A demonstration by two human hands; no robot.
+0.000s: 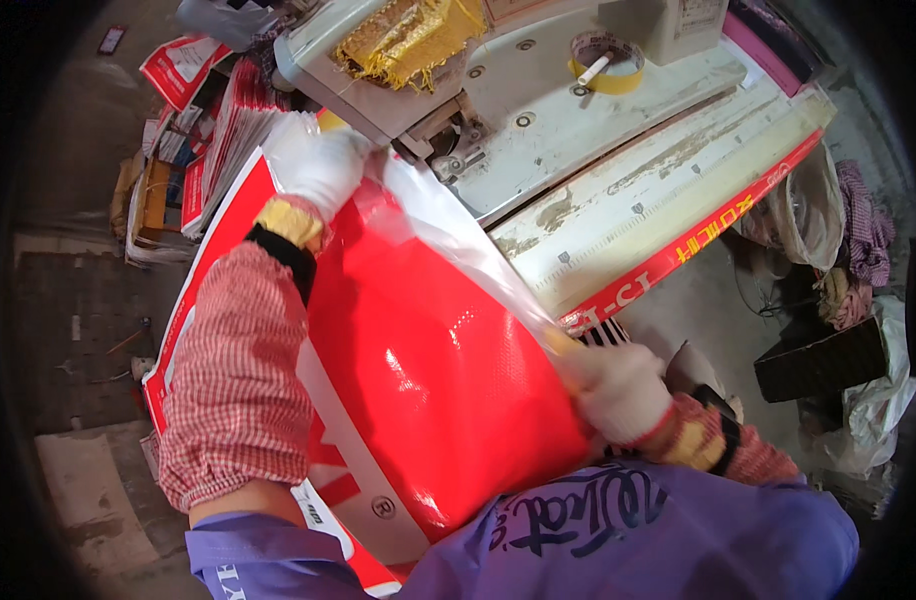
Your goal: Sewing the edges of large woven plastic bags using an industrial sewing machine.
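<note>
A large glossy red and white woven plastic sack [448, 350] lies slanted across my lap, its upper end against the sewing machine [498, 150]. My left hand [323, 175], in a white glove, is closed on the sack's upper edge beside the machine's needle area; the fingertips are partly hidden. In a matching glove, my right hand [618, 390] grips the sack's right edge near the front of the machine table. That hand is somewhat blurred. Red checked sleeves cover both forearms.
A roll of yellow tape [628, 82] with a white stick on it sits on the machine bed. Yellow woven cloth [408, 45] covers the machine head. Stacked folded sacks [228, 140] stand at left. To the right are a dark box [823, 360] and plastic bags [803, 205].
</note>
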